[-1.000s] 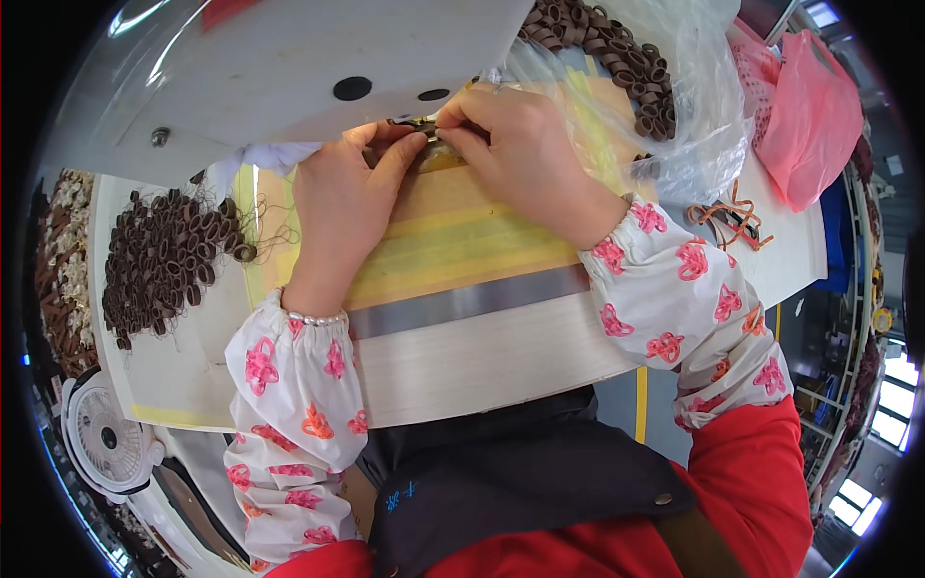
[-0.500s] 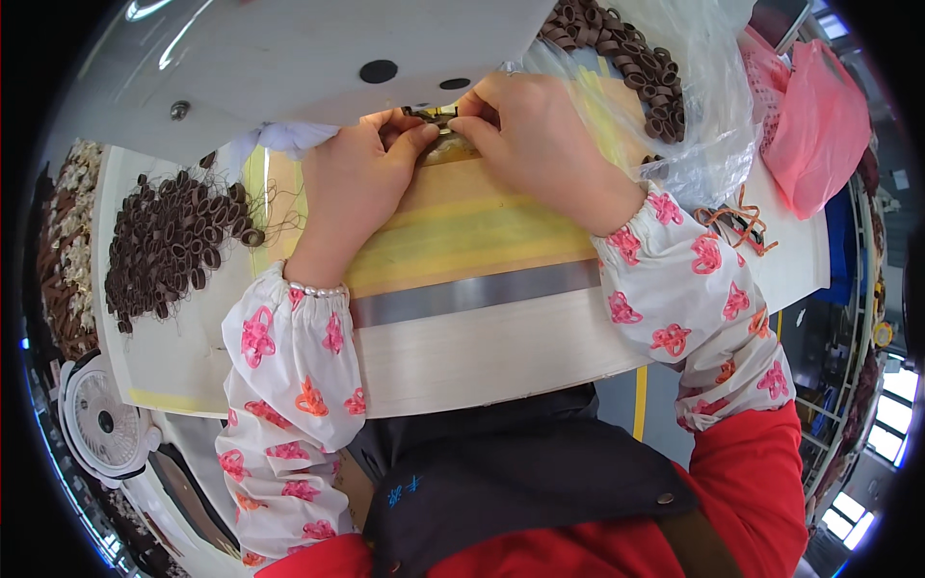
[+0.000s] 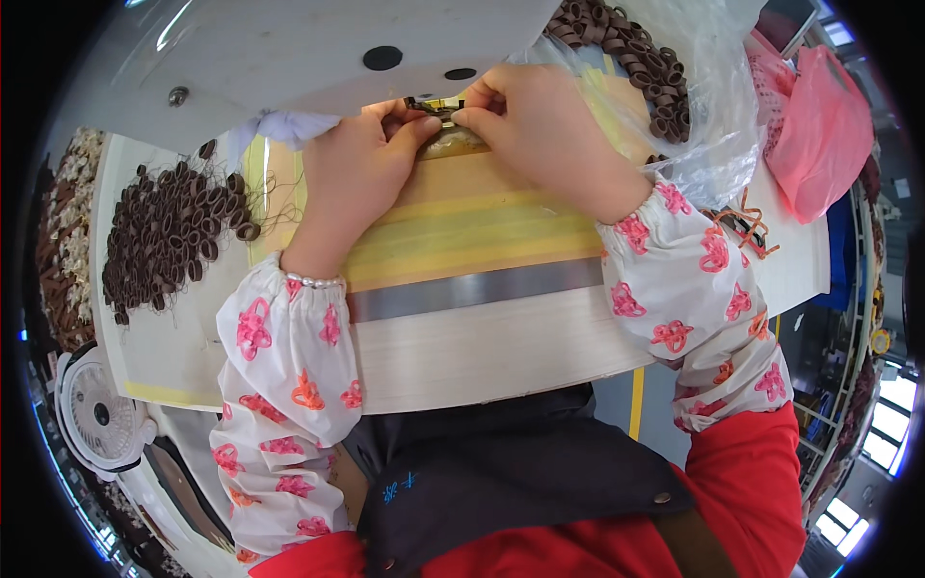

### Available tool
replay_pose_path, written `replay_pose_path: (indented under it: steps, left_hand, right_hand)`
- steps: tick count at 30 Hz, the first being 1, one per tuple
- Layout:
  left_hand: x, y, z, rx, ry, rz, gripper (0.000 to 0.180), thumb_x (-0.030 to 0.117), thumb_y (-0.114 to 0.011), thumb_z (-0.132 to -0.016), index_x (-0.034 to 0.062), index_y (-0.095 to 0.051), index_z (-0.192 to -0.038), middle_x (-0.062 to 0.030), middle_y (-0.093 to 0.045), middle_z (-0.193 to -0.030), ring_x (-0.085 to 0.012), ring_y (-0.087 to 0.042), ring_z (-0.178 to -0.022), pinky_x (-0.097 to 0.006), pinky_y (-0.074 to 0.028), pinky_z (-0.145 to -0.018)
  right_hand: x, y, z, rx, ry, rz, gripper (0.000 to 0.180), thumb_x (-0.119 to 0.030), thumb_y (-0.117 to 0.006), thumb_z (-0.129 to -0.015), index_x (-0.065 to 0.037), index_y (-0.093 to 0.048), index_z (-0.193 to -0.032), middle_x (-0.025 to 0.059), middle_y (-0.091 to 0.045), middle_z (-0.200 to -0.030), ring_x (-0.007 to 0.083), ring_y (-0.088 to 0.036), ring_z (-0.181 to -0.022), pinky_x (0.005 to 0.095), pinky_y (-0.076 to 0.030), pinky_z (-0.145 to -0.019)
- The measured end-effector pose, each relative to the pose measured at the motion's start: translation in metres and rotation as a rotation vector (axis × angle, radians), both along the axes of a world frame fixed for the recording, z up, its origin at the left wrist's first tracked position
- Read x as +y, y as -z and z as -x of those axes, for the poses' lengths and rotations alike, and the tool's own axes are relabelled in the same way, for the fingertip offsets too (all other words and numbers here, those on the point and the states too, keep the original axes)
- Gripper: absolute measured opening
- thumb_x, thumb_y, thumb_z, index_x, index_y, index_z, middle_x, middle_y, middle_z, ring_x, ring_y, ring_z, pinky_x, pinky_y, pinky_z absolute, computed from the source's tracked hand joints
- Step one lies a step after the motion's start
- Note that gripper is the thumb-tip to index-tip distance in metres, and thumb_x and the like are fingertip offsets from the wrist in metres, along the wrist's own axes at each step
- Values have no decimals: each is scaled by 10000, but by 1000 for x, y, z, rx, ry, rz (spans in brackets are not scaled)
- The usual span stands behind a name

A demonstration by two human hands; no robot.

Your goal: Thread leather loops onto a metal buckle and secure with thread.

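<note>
Both hands work close together under the white head of what looks like a sewing machine (image 3: 289, 72). My left hand (image 3: 358, 173) is closed, thumb and fingers pinched beside the small dark metal presser foot (image 3: 434, 106). From the other side my right hand (image 3: 544, 130) also pinches, its thumb pointing at the foot. Whatever lies between the fingertips is too small and covered to make out. To the left lies a heap of small brown fabric loops (image 3: 169, 241) with loose threads trailing from it. More brown loops (image 3: 665, 91) form a chain at the upper right.
Yellow tape (image 3: 472, 226) and a grey metal strip (image 3: 482, 286) cross the pale table (image 3: 482, 352). On the right are a clear plastic bag (image 3: 718, 106), a pink bag (image 3: 819, 135) and orange cord (image 3: 756, 231). A white fan (image 3: 101, 412) stands at the lower left.
The view has shifted slightly. Both hands keep their pinch at the presser foot, and the right wrist sits a little farther right in the picture.
</note>
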State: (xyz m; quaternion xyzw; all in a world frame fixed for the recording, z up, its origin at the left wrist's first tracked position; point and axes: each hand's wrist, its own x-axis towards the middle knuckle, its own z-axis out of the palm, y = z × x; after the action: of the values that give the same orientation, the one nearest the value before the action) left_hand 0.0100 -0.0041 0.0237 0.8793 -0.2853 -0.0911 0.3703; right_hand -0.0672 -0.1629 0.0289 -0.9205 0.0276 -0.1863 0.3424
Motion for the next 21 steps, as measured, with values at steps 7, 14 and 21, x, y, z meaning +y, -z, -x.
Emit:
replay_pose_path:
  steps: [7, 14, 21]
  left_hand:
    - [3, 14, -6, 36, 2, 122, 248, 278, -643, -767, 32, -646, -801, 0, -599, -617, -71, -527, -547, -224, -408, -529]
    - [-1, 4, -1, -55, 62, 110, 244, 290, -644, -760, 46, -641, -760, 7, -571, -563, -85, -512, -495, -238, -389, -489]
    - [13, -1, 11, -399, 149, 32, 147, 133, -582, -811, 21, -614, -899, -85, -568, -603, -162, -522, -498, -254, -405, -499]
  right_hand:
    - [2, 0, -3, 12, -7, 78, 174, -155, -648, -703, -20, -571, -625, 154, -580, -628, 320, -581, -619, 390, -465, -570]
    - [-3, -2, -1, -36, -17, 102, 169, -144, -657, -708, 0, -583, -657, 124, -573, -586, 242, -551, -523, 332, -426, -496]
    - [3, -14, 12, 111, -9, -146, 188, -146, -643, -738, 30, -588, -700, 136, -591, -607, 237, -604, -564, 324, -478, -526]
